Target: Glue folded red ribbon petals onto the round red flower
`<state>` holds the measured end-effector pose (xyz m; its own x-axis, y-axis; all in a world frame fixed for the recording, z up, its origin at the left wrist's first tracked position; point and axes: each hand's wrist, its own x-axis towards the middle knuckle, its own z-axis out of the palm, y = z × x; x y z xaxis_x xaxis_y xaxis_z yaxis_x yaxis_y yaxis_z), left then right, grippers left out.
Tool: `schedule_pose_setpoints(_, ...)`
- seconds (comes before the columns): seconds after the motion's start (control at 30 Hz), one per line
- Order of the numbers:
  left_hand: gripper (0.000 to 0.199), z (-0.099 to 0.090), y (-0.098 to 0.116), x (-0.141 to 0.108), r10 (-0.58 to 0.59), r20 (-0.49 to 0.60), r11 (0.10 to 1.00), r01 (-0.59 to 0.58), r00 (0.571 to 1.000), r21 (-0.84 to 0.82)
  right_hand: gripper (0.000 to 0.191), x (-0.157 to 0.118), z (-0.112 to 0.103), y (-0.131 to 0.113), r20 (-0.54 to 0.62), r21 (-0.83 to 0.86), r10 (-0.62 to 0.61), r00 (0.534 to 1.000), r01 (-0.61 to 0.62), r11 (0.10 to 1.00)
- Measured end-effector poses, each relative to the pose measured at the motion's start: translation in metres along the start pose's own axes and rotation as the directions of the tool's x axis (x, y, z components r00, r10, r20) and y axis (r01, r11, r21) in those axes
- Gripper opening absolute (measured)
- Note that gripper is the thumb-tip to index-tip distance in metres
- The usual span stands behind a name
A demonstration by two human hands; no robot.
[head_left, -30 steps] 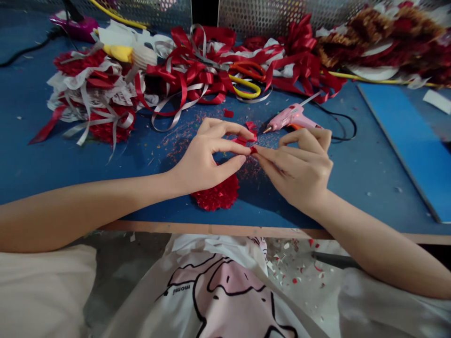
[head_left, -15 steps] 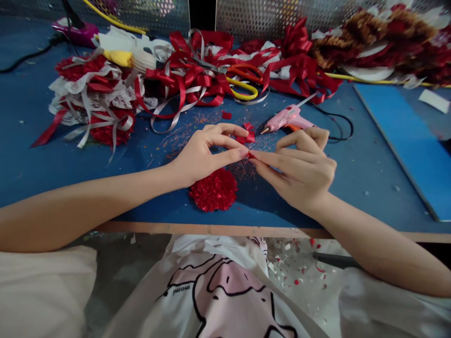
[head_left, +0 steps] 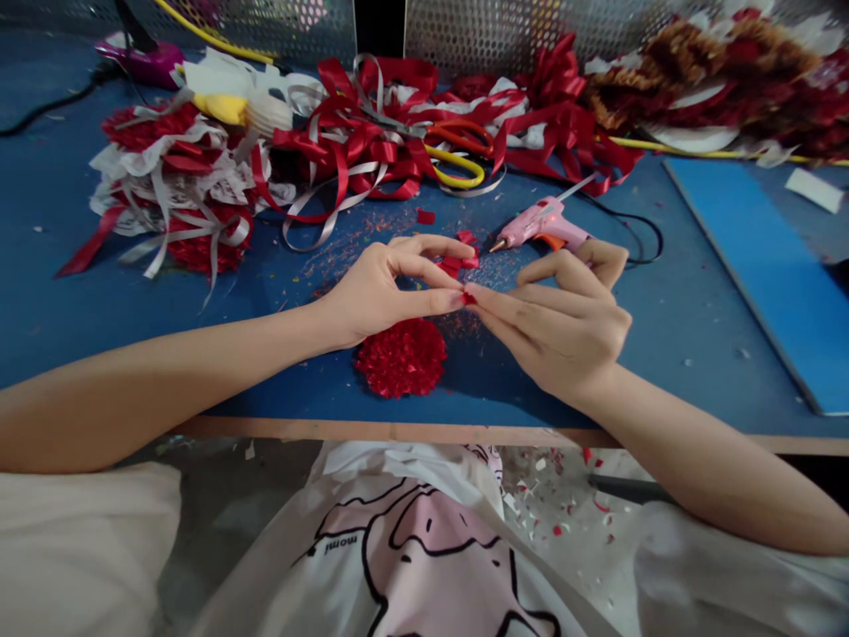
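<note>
Figure: Two bare hands meeting over a small red piece (head_left: 469,299), beside a finished-looking red rosette.
The left hand (head_left: 371,292) and right hand (head_left: 574,323) are each keeping a narrow grip, thumb and finger pinching the piece between them just above the table (head_left: 690,354). The ruffled red rosette (head_left: 401,358) is lying near the table's front edge, apparently already full and round. The held piece is not yet joining anything; its shaping seems to be under way. Loose red scraps (head_left: 451,265) are waiting unheld beyond the fingers, and the pink glue gun (head_left: 531,221) is resting untouched nearby.
</note>
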<state>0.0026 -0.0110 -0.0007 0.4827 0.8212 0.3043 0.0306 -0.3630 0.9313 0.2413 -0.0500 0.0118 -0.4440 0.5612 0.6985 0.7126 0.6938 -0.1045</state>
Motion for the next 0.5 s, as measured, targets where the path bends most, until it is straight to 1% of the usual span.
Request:
schedule_pose_setpoints(0.1,0.005,-0.0013,0.0002,0.0004,0.011,0.027,1.0,-0.011,1.0,0.0,0.019,0.001,-0.0029,-0.003,-0.011,0.011,-0.054,0.998,0.054,0.998)
schedule_pose_setpoints(0.17,0.005,-0.002,0.0011,0.0006,0.017,0.039,1.0,-0.018,0.999,0.014,0.018,0.0021,-0.0038,-0.0044,0.001,0.003,-0.069,0.998,0.069,0.998)
schedule_pose_setpoints(0.23,0.004,-0.0027,0.0025,0.0006,0.008,0.049,0.999,-0.01,0.999,0.041,0.014,0.0033,-0.0034,-0.0054,0.013,-0.031,-0.062,0.998,0.062,0.998)
schedule_pose_setpoints(0.3,0.003,-0.0032,0.0042,0.0007,0.0,0.066,0.998,-0.005,0.998,0.069,0.01,0.0047,-0.0024,-0.0064,-0.003,-0.048,-0.052,0.999,0.052,0.997)
schedule_pose_setpoints(0.4,0.003,-0.0036,0.0063,0.0012,0.006,0.084,0.996,-0.014,0.996,0.091,0.007,0.0065,-0.002,-0.0083,-0.038,-0.007,-0.059,0.998,0.059,0.998)
schedule_pose_setpoints(0.5,0.004,-0.0037,0.0079,0.0019,-0.001,0.091,0.994,-0.009,0.996,0.113,0.007,0.0075,-0.0033,-0.0104,-0.018,0.038,-0.043,0.999,0.043,0.998)
